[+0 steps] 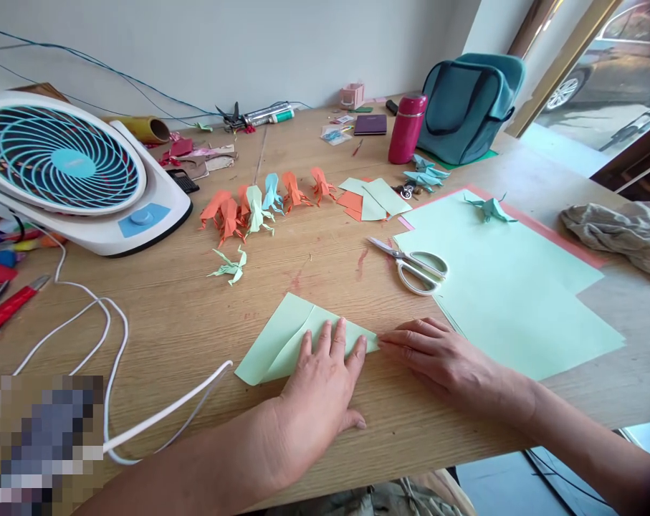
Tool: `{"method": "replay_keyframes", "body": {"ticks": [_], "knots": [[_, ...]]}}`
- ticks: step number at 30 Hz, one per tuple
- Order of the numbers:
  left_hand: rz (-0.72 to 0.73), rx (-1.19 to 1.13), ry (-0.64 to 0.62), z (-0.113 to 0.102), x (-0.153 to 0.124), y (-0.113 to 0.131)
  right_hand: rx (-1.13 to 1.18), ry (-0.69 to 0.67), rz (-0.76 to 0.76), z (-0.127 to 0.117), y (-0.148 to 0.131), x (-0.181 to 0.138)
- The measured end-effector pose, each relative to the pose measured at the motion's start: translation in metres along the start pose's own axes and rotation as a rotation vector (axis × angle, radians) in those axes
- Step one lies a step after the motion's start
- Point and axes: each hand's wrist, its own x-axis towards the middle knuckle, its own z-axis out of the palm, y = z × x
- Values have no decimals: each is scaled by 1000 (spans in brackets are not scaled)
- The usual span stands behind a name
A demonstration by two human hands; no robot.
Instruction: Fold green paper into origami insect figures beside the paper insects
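A pale green sheet of paper [282, 337] lies on the wooden table with a flap folded over along its lower right side. My left hand [322, 376] rests on that flap, palm down with its fingers spread. At the paper's narrow right tip, my right hand [435, 355] has its fingers pressed together on the point. The thumb of my right hand is hidden. Scissors [410, 266] with white handles lie beyond my right hand, blades pointing up and left. A small green folded paper figure [228, 265] sits beyond the paper.
Several orange, blue and green paper figures [260, 208] stand farther back. Large green sheets [523, 301] spread at the right. A fan [77, 165] stands at the left, its white cord [123, 351] near the paper. A pink bottle [408, 129] and teal bag [469, 107] are at the back.
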Motion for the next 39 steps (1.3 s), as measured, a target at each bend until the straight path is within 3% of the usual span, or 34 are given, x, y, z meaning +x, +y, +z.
{"method": "replay_keyframes", "body": {"ticks": [10, 21, 29, 33, 39], "knots": [[-12, 19, 55, -2, -2, 6, -28, 7, 40, 7, -3, -9], [-8, -40, 77, 2, 4, 8, -30, -42, 35, -2, -12, -5], [-22, -21, 71, 4, 4, 11, 76, 26, 99, -5, -12, 2], [-4, -46, 36, 5, 5, 10, 323, 190, 213, -4, -11, 28], [17, -43, 59, 0, 4, 8, 750, 292, 350, 21, -8, 96]]}}
